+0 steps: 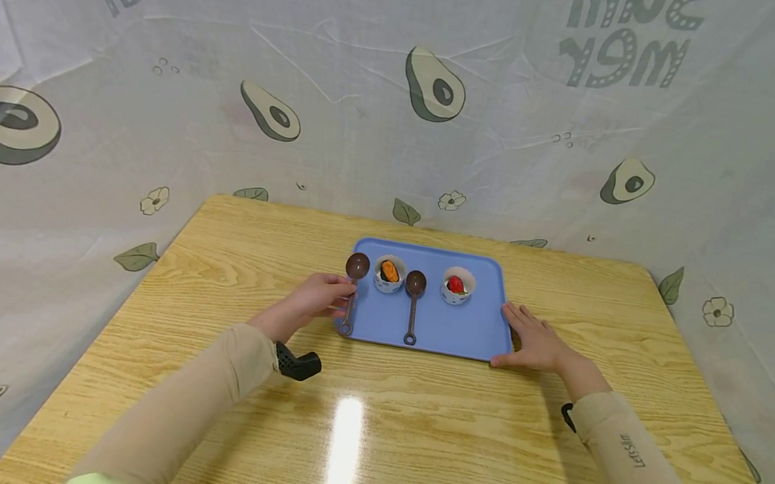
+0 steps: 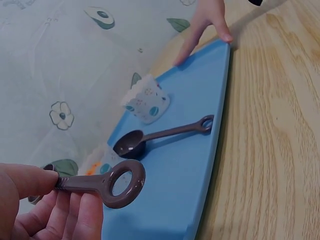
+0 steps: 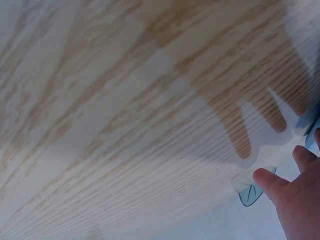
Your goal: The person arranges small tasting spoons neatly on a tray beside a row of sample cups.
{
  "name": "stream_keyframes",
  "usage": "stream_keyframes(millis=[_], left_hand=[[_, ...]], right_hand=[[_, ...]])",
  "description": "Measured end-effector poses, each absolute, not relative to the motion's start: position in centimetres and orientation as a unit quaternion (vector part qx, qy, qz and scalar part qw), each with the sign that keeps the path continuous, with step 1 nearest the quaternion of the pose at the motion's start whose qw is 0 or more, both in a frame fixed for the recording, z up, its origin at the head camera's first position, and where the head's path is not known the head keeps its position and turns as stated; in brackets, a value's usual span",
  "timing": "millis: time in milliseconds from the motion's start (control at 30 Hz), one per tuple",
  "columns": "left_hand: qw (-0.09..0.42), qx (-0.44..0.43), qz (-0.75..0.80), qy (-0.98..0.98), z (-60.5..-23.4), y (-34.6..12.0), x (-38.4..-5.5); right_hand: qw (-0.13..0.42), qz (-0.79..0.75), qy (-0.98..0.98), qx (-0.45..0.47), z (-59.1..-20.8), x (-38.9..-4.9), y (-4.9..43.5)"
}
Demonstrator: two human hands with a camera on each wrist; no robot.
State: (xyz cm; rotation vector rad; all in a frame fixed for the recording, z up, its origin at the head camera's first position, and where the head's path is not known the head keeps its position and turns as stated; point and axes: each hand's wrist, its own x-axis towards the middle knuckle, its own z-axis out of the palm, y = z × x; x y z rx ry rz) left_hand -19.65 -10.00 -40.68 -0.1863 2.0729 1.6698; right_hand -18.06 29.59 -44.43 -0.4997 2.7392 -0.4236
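Note:
My left hand (image 1: 310, 302) pinches a brown long-handled scoop (image 1: 357, 266) by its handle, bowl pointing away, above the left end of a blue tray (image 1: 481, 322). In the left wrist view, the scoop's ring end (image 2: 125, 182) sticks out past my thumb and fingers. A second brown scoop (image 1: 415, 283) lies on the tray between two patterned paper cups. The left cup (image 1: 388, 287) contains an orange-topped piece (image 1: 390, 271); a red piece (image 1: 456, 284) sits in the right cup (image 1: 454, 297). My right hand (image 1: 539, 346), fingers spread, touches the tray's right edge.
The tray stands toward the back of a light wooden table (image 1: 419, 417). A pale curtain (image 1: 352, 154) printed with avocados and flowers hangs behind the table and along its sides. Black wrist mounts (image 1: 298, 364) sit on both forearms.

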Motion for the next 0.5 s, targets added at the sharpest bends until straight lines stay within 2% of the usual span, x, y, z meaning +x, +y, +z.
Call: stream_keyframes(millis=[500], left_hand=[[0.244, -0.059, 0.616, 0.747, -40.2, -7.6, -19.9]], right_hand=[[0.161, -0.147, 0.960, -0.174, -44.4, -18.0, 29.6]])
